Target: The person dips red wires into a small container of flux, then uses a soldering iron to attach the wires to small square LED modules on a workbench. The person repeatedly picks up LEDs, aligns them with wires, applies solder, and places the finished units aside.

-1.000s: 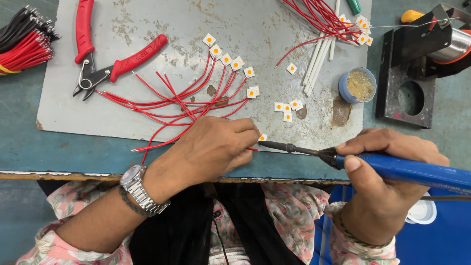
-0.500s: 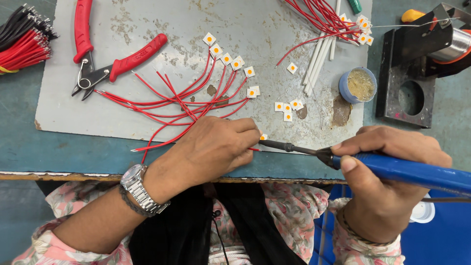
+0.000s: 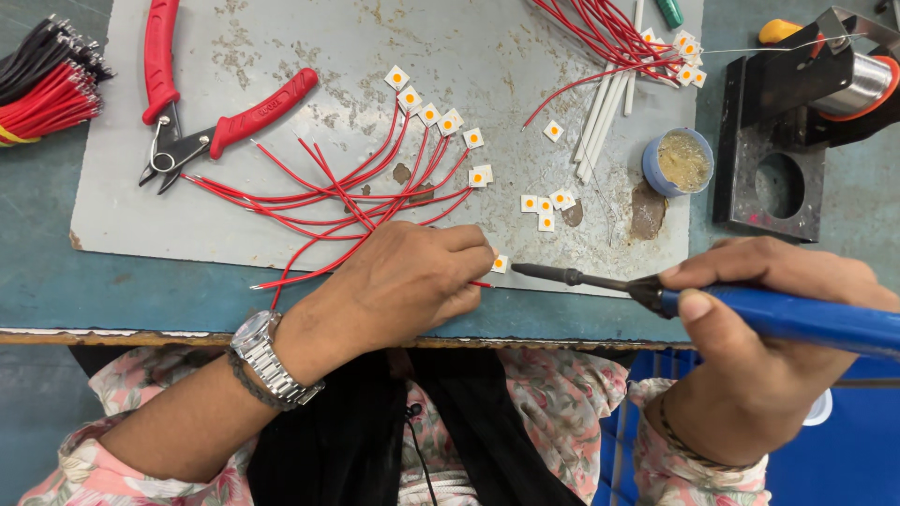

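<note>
- A person's left hand [image 3: 403, 281] pinches a red wire [image 3: 480, 283] against a small white chip with an orange dot [image 3: 500, 264] at the near edge of the grey mat [image 3: 131, 225], fingers closed on the wire.
- The right hand [image 3: 759, 347] is wrapped around a blue-handled soldering iron [image 3: 787, 317], whose dark tip [image 3: 525, 270] lies just beside that chip.
- Judged done: a fan of wired chips [image 3: 436, 117] lies mid-mat, and another bunch [image 3: 680, 52] sits at the top right.
- Judged left: a few loose chips [image 3: 544, 206] lie bare near the flux tin [image 3: 679, 161], and a bundle of red and black wires [image 3: 47, 94] waits at the far left.
- Red cutters [image 3: 202, 112] lie idle.
- Hard to tell: whether tip and chip touch; the fingers hide most of the held wire, and the iron's handle runs out of frame.
</note>
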